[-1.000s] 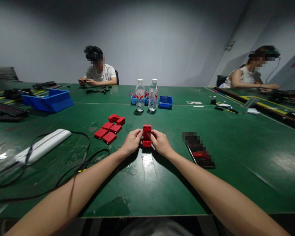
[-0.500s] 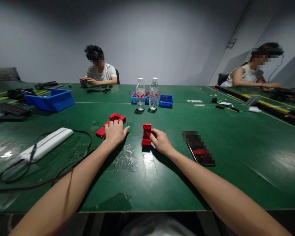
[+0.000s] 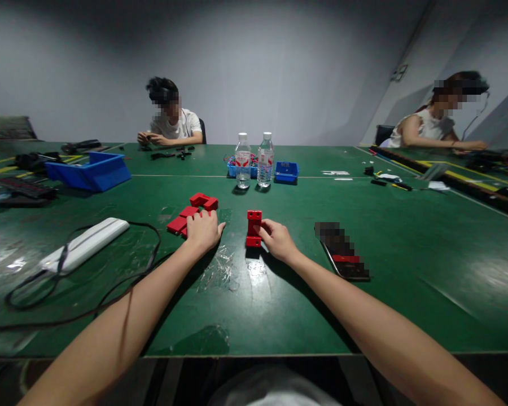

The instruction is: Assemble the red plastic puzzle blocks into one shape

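Back from the worktop's (image 3: pixel 288 321) near edge, about mid-width: red C-shaped block (image 3: pixel 254 228), right hand (image 3: pixel 278 241) pinching its right side, thumb and fingers nearly closed. Left hand (image 3: pixel 205 230) palm-down over flat red blocks (image 3: pixel 178 225) toward the left edge, fingers loosely bent; can't tell if it grips one. Red U-shaped piece (image 3: pixel 200 199) just beyond, toward the far edge.

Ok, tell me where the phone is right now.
In the head view, the phone lies on the green table, to the right of the right hand and just beyond the right forearm.
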{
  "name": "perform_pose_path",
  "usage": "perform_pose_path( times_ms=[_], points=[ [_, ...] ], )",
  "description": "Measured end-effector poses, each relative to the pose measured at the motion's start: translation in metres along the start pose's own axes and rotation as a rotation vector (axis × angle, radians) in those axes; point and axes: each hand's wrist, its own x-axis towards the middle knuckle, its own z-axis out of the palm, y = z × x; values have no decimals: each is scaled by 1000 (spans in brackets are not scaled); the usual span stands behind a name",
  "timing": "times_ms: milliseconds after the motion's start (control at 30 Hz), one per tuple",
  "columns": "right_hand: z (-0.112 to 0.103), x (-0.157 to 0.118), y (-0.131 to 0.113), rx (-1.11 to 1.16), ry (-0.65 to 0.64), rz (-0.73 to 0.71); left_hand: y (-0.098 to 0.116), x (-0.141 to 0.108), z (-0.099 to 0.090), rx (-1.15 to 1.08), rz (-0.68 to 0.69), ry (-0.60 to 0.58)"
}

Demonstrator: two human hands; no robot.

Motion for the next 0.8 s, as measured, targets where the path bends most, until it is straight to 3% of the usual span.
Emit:
perform_pose_path(
  times_ms=[100, 167, 267, 400, 600, 800],
  points=[
    [1, -1, 0, 20, 1, 7, 2, -2, 3, -65, 31, 21],
    [1, -1, -1, 20, 2, 1, 3, -1, 8, -185, 127, 42],
    [2, -2, -3, 1, 31, -31, 8, -1, 17, -507, 372, 83],
    [1, -3, -2, 6, 85, -92, 22, -3, 22, -902, 515, 91],
    [1, -2, -2, -97, 90, -52, 32, -9, 14, -892, 389, 214],
    [0, -2, -2, -121, 73, -22, 32, -7, 18, -956, 394, 70]
  ],
)
